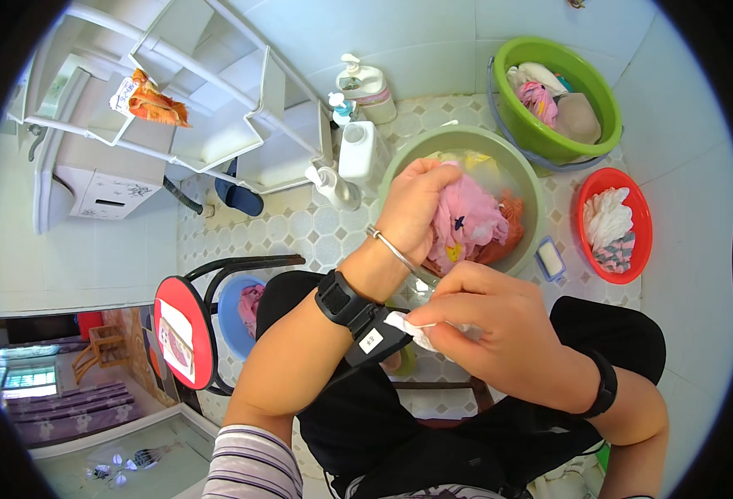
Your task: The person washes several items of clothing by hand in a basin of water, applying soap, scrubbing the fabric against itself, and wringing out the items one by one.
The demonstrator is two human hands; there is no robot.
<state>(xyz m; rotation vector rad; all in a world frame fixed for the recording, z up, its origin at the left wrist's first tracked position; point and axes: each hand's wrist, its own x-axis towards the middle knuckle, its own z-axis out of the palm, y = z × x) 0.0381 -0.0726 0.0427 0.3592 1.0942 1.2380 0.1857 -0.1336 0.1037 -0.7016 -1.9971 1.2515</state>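
My left hand (413, 203) grips a wet pink cloth garment (466, 215) with dark and yellow prints, over a round pale-green basin (532, 187). Cloudy water, a yellow-patterned cloth (480, 165) and an orange-red cloth (514, 219) lie in that basin. A black device (379, 340) with a white sticker is strapped at my left wrist. My right hand (491, 312), nearer my body, pinches a small white tissue or cloth (413, 329) between thumb and fingers, against or just beside the device; contact cannot be told. Part of the white piece is hidden behind my fingers.
A green bucket (505, 59) with clothes and a red basin (647, 234) with white and striped cloths stand right. A soap dish (550, 259) lies between basins. White bottles (359, 150) and a white rack (266, 93) are left, beyond a red round stool (182, 299) and blue basin (226, 315).
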